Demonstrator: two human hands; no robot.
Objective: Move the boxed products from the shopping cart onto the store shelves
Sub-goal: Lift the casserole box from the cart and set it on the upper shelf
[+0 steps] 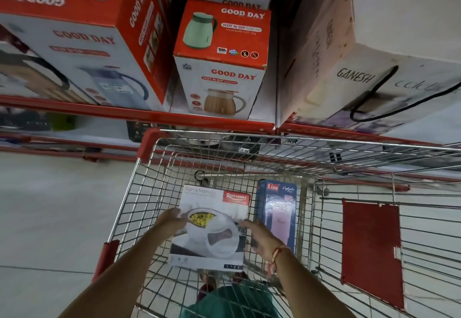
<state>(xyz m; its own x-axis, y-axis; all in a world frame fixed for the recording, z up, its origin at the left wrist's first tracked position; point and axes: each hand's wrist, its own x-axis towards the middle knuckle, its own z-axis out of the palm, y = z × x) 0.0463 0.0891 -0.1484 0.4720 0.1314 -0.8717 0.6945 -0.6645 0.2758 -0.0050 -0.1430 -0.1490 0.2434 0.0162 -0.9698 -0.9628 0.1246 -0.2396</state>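
Note:
A flat white casserole box (212,228) with a red Rehabh label lies in the wire shopping cart (139,193). My left hand (172,220) grips its left edge and my right hand (262,239) grips its right edge. Right of it, a tall blue Liza bottle box (278,213) lies in the cart, partly behind my right hand. Above the cart, the red-edged store shelf (139,115) carries boxed goods.
On the shelf stand a small red Good Day jug box (222,60), a large Good Day box (82,41) to its left and a pale Ganesh box (354,63) to its right. A red flap (371,250) hangs on the cart's right side. Grey floor lies left.

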